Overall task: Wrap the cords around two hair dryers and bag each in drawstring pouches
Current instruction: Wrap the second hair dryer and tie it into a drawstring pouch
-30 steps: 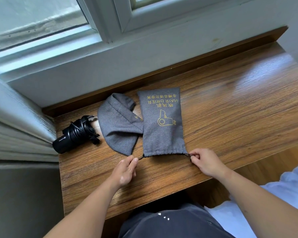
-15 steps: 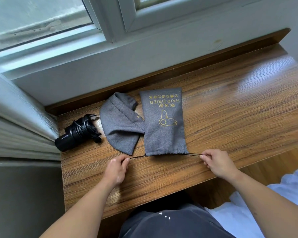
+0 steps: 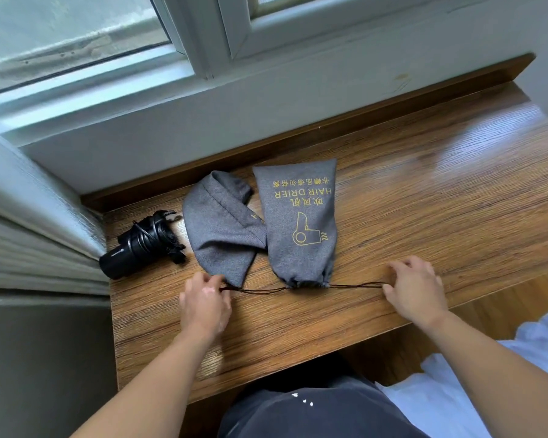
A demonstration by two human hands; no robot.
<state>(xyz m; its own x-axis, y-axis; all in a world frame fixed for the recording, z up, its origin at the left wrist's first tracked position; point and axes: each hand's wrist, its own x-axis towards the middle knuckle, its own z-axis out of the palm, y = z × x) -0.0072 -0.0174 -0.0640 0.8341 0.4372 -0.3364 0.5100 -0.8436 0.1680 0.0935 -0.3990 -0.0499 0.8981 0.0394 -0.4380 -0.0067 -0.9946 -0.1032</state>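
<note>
**A:** Where is the printed pouch (image 3: 298, 222) lying?

**B:** It is lying flat on the tabletop (image 3: 440, 200), mouth gathered tight. The fingers of the left hand (image 3: 204, 303) are pinching the drawstring (image 3: 355, 285) to its left; the right hand (image 3: 415, 289) is pinching the other end.

**A:** What else?

**B:** The second pouch (image 3: 219, 235) is touching its left edge, and the cord-wrapped hair dryer (image 3: 140, 245) is sitting farther left.

Daylight is coming through the window (image 3: 76, 33) and glaring off the wooden ledge (image 3: 440, 184) below the white frame (image 3: 200, 42). On the right wood floor (image 3: 519, 308) is showing, and a grey wall (image 3: 45, 358) is sitting in shade on the left.
</note>
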